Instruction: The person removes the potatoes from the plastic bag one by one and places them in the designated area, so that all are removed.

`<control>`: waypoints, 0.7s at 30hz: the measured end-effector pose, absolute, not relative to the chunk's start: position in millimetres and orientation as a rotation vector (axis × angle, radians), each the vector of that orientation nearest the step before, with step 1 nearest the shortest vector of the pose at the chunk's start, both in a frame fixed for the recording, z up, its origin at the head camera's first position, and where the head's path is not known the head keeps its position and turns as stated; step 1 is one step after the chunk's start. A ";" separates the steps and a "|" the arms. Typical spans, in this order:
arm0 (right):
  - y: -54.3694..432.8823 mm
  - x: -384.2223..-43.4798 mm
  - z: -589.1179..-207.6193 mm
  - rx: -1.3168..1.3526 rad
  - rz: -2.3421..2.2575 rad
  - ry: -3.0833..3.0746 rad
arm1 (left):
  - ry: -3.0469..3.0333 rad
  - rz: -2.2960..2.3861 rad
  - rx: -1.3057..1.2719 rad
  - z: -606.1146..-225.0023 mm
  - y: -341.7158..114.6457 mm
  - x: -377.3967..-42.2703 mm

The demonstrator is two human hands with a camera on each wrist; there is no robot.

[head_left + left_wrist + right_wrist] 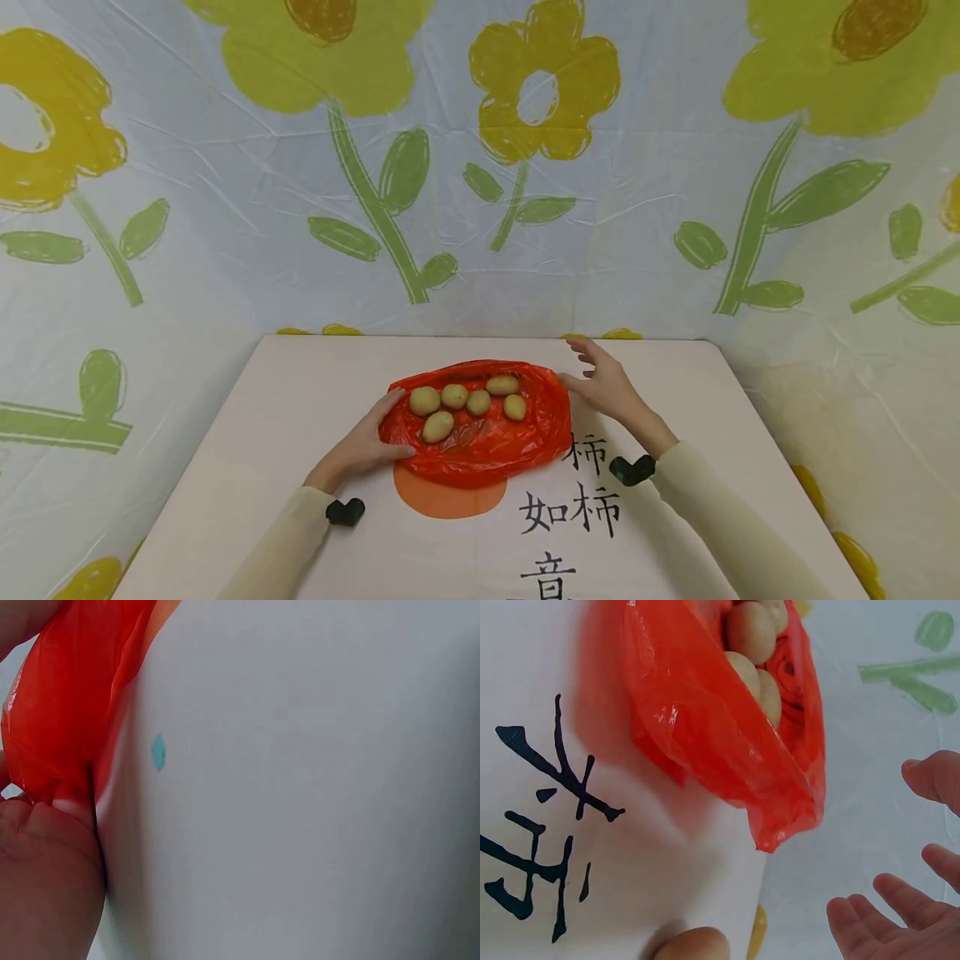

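A red plastic bag (495, 450) lies spread on the table with its mouth open upward. Several potatoes (438, 427) sit in it, mostly toward the left and far side. My left hand (363, 442) holds the bag's left end, fingers along the far side and thumb at the near edge. In the left wrist view, red film (71, 697) runs between parts of that hand. Beside the right end, my right hand (609, 387) is raised with fingers spread. The right wrist view shows its fingers (907, 900) apart from the bag, holding nothing.
The pale table (315, 375) carries black written characters (570, 508) and an orange round print (450, 496) partly under the bag. Behind the table's far edge hangs a cloth backdrop (600, 250) with printed flowers.
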State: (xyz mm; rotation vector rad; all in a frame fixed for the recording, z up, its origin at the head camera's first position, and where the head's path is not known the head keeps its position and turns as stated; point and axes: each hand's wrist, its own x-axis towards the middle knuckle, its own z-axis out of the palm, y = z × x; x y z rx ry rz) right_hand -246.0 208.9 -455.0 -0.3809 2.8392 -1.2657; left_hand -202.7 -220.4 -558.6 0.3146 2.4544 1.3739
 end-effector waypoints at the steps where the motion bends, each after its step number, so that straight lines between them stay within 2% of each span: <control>1: 206.5 -247.0 -454.7 -0.405 -1.255 2.842 | 2.454 1.372 0.313 -558.6 -220.5 -202.6; 7: 187.5 -254.2 -448.7 -0.545 -1.182 2.858 | 2.449 1.366 0.303 -557.8 -220.7 -202.5; 21: 140.9 -264.3 -443.0 -0.672 -1.180 2.761 | 2.466 1.374 0.304 -559.7 -221.5 -205.0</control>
